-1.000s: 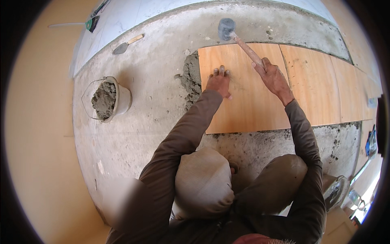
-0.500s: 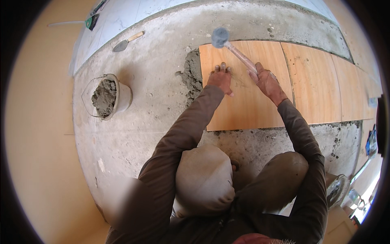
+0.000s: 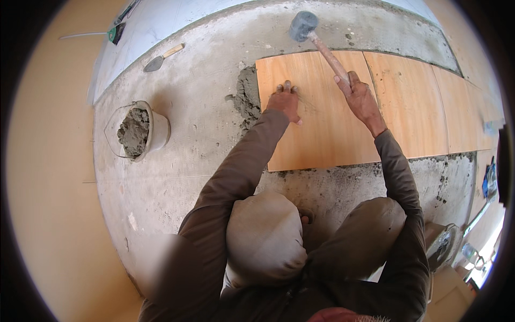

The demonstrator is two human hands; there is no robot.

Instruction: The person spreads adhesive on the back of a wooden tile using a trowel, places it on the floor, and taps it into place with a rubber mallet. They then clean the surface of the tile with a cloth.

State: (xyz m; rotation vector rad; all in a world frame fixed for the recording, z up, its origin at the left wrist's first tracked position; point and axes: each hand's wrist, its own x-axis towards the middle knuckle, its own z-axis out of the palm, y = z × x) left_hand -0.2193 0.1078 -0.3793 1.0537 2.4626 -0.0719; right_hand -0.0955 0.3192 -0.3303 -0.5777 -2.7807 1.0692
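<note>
My right hand (image 3: 364, 105) is wrapped round the wooden handle of a rubber mallet (image 3: 303, 27). The mallet's grey head is raised beyond the far edge of a wood-patterned floor tile (image 3: 322, 134). On that tile's left part my left hand (image 3: 286, 102) lies flat, fingers spread, holding nothing. Grey mortar (image 3: 248, 95) pokes out from the tile's left edge. To the right, another wood-patterned tile (image 3: 410, 107) lies in the same row, with a thin joint between the two.
A bucket (image 3: 159, 134) heaped with mortar stands at left. Beyond it a trowel (image 3: 154, 64) lies on the rough concrete floor (image 3: 193, 107). Another bucket (image 3: 442, 244) sits near my right knee. Pale tiles (image 3: 177, 27) and a green-and-black tool (image 3: 115, 34) are at the far left.
The mallet has swung up and away, slightly right, with my right hand. My left hand stays flat on the tile. The whole view has shifted a little.
</note>
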